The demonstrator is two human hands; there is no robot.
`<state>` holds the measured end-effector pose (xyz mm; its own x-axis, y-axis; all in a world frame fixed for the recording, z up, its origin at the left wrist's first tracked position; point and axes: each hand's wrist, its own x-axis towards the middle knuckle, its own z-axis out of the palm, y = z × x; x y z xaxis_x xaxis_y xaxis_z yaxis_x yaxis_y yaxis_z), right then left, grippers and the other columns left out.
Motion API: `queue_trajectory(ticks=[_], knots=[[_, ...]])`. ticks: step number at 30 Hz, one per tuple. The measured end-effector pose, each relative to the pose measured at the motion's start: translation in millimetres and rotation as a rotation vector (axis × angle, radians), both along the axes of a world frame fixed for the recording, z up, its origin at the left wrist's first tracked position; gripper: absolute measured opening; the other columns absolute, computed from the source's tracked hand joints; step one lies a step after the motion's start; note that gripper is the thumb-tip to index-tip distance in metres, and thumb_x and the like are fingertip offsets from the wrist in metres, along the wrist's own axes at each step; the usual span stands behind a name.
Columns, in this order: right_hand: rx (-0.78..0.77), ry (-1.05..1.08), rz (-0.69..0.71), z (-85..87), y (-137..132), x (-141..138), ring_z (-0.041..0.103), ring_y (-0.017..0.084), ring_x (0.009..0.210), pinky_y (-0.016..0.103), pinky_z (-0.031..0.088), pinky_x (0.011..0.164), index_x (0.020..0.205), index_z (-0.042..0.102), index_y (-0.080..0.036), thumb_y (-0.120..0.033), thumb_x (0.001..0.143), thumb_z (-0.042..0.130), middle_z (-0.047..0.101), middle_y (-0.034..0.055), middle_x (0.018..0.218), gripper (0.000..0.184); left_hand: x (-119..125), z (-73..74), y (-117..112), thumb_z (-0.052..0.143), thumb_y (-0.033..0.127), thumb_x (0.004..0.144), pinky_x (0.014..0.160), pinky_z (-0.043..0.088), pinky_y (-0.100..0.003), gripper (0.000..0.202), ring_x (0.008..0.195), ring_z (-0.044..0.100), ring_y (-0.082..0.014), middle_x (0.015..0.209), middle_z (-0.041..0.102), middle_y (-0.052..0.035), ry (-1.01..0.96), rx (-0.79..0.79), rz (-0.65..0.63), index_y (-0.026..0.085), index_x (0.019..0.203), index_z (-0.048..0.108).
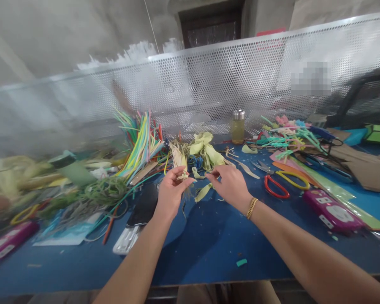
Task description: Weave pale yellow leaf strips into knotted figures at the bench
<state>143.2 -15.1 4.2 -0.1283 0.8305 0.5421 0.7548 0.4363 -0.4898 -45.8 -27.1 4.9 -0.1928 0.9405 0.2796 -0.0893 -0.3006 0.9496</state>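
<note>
My left hand (172, 188) is raised over the blue table (209, 245), its fingers pinched on a dry pale husk strip (184, 173). My right hand (229, 184), with a gold bracelet on the wrist, reaches in from the right; its fingertips pinch near a yellow-green leaf strip (204, 192) that hangs between both hands. Just behind them lies a pile of yellow-green husk strips (205, 152) and a bundle of pale dried husks (179, 156).
A fan of coloured plastic strips (142, 145) lies at the left, with green fibres (95, 194) and a black phone (145, 205) nearby. Red and yellow-handled scissors (281, 181), a magenta device (331, 211) and a small glass bottle (238, 126) are at the right. A perforated metal screen (209, 84) closes the back.
</note>
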Motion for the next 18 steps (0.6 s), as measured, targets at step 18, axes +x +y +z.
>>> queue_trajectory(ticks=[18], knots=[[-0.049, 0.472, 0.348, -7.2, -7, -16, 0.063, 0.017, 0.084, 0.031, 0.049, 0.08, 0.093, 0.07, -0.02, -0.032, 0.082, 0.068, 0.07, 0.0047, 0.089, 0.017, 5, 4.3, -13, 0.076, 0.019, 0.073, 0.085, 0.052, -0.035, 0.059, 0.091, 0.068, -0.0205, 0.101, 0.069, -0.007, 0.251, 0.229, -0.041, 0.023, 0.127, 0.053]])
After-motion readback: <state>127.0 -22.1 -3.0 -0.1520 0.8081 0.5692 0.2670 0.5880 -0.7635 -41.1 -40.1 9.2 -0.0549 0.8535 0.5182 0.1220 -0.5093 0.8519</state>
